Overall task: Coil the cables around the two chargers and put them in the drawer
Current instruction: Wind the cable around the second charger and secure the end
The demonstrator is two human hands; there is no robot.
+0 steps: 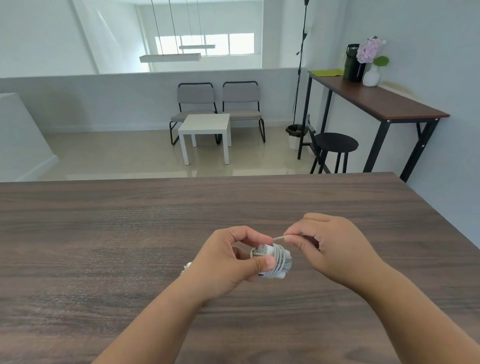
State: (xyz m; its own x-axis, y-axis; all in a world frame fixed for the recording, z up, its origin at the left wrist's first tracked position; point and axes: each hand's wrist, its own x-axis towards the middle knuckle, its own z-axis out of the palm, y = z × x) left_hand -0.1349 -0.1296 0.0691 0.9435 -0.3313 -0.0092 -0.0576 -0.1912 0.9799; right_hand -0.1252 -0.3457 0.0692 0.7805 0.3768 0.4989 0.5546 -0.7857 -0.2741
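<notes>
Single head-worn view, forward and down, close over the wooden table [90, 229], room beyond.

A dark wood-grain tabletop [89, 243] fills the lower half of the frame. Beyond its far edge, at centre frame, two grey padded chairs [218, 107] with black frames stand side by side against a low white wall [84, 96]; a small white side table [205, 132] stands just in front of them. At upper right, a tall brown-topped console table [378, 101] on black legs stands against the wall and carries a green sheet [326, 72], a dark flask [354, 63] and a white vase [372, 74] with pink flowers. A black round stool [335, 141] stands beside it. A black floor lamp [302, 59] rises left of the console table, with a small bin [295, 134] near its base. Two pendant lights [170, 57] hang at upper centre.
</notes>
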